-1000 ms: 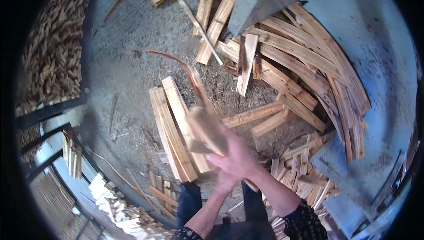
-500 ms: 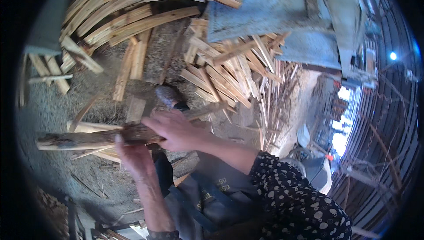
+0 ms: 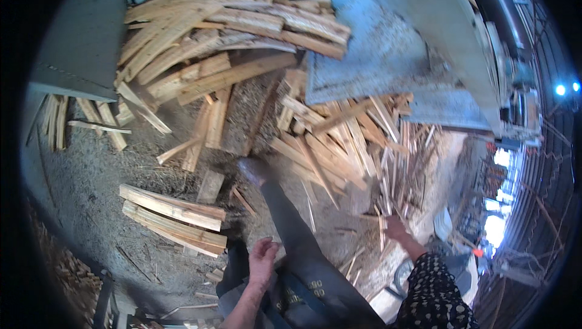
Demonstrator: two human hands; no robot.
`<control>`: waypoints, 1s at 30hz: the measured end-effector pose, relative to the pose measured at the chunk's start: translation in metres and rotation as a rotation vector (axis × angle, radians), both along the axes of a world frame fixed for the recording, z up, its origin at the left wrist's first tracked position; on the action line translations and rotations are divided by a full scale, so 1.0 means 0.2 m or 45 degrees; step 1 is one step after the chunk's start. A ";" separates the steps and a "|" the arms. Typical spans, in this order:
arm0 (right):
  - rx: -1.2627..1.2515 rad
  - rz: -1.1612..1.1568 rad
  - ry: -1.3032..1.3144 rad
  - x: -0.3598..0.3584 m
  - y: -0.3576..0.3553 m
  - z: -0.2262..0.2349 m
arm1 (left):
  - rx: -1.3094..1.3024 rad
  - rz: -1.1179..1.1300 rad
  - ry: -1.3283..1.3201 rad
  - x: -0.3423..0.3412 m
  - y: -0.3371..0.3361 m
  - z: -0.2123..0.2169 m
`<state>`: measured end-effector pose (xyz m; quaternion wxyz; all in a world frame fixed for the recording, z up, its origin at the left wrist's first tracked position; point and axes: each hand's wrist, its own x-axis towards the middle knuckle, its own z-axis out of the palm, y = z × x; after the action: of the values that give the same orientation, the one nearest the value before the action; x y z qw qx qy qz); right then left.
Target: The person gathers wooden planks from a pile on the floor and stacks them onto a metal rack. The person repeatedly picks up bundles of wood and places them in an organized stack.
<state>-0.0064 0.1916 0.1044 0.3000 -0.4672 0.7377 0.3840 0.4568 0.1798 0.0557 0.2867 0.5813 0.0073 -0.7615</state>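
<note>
My left hand (image 3: 263, 261) is above my lap with its fingers loosely bent and apart, holding nothing. Beside it on the left, a few sawn boards (image 3: 173, 208) lie stacked on the ground. My right hand (image 3: 396, 230) is stretched out to the right, over the edge of the scrap pile. No board shows in it, and its fingers look loosely extended, though small and slightly blurred. Thin wood strips (image 3: 382, 232) lie close by it. The rough, bark-edged piece of wood that both hands held is out of them; where it lies I cannot make out.
A large stack of boards (image 3: 260, 23) fills the far side, beside a blue-grey metal machine (image 3: 370, 56). Jumbled offcuts (image 3: 339, 141) lie right of centre. My outstretched leg (image 3: 288, 220) crosses the ground. A grey panel (image 3: 85, 38) stands far left; short boards (image 3: 109, 126) lie below it.
Both hands have let go of the rough piece of wood. My right hand has swung out to the right; my left has drawn back toward my lap. My view has shifted too.
</note>
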 end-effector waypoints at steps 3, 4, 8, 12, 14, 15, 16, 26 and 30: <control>-0.313 0.106 -0.875 0.65 -0.64 -0.26 | -0.143 0.241 0.012 0.12 -0.34 0.14; -0.357 0.243 -0.871 0.85 -0.83 -0.33 | -0.240 0.292 0.098 0.15 -0.49 0.25; -0.761 0.572 -0.939 1.45 -1.63 -0.42 | -0.825 0.327 0.570 0.32 -1.02 0.74; -1.182 0.843 -0.616 1.66 -2.33 -0.23 | -1.301 0.609 0.837 0.36 -1.16 0.93; -1.335 1.027 -0.677 1.51 -2.63 -0.28 | -1.244 0.541 0.838 0.39 -1.17 0.90; -1.265 0.909 -0.548 1.43 -2.75 -0.26 | -1.232 0.504 0.863 0.41 -1.18 0.87; -1.181 0.763 -0.420 1.38 -2.79 -0.25 | -1.257 0.543 0.906 0.39 -1.20 0.81; -0.913 0.698 -0.420 1.21 -2.47 -0.45 | -0.823 0.409 0.579 0.10 -1.12 0.23; -0.612 0.395 -0.727 1.28 -2.56 -0.38 | -0.532 0.651 0.214 -0.11 -1.25 -0.30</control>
<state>0.2501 -0.3194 0.0289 0.3136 -0.7176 0.6144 0.0960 0.4347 -0.0696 -0.0040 0.5797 0.4246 0.0203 -0.6952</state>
